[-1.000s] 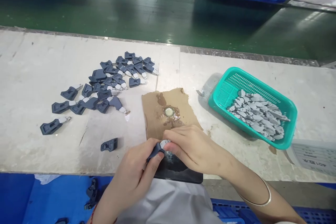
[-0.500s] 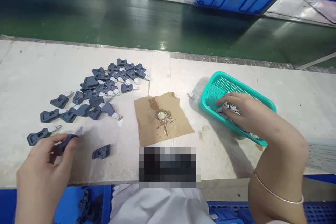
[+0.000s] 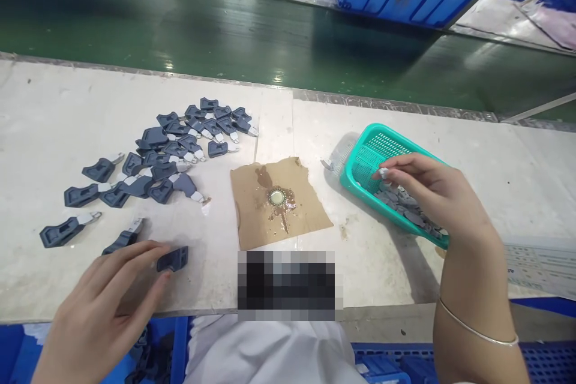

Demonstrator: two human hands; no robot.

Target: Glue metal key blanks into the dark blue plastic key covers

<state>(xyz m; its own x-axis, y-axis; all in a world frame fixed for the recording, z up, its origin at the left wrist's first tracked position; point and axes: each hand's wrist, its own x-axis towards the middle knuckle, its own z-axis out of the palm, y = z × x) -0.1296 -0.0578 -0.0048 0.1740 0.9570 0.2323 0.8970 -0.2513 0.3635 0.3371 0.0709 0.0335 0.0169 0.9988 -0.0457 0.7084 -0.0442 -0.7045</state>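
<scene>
Firstly, the landmark: one brown cardboard sheet point(image 3: 252, 225), flat on the pale surface point(image 3: 369, 276), with a small round metal cap point(image 3: 276, 197) at its middle and wet splashes about the cap.

Item, left hand point(image 3: 105, 309): left of the cardboard sheet and nearer us, low over the surface, thumb and forefinger parted.

Item, loose dark-blue piece point(image 3: 173, 260): one, left of the cardboard sheet and a little nearer us, resting on the surface between those fingertips. From the left hand it lies rightward and slightly away. Its long axis runs roughly left to right, the right end tipped somewhat away from us. Of our two hands, the left is much the nearer. Whether the tips already press on it, we cannot tell.

Item, right hand point(image 3: 432, 195): right of the cardboard sheet, over the basket, with a small pale grey piece point(image 3: 384, 173) pinched between thumb and forefinger.

Item, green basket point(image 3: 391, 216): one, right of the cardboard sheet, set slantwise, holding a heap of grey pieces point(image 3: 411, 216).

Item, joined blue-and-grey pieces point(image 3: 155, 137): many, scattered left of the cardboard sheet, mostly farther from us; one lies just beyond our left fingers.
</scene>
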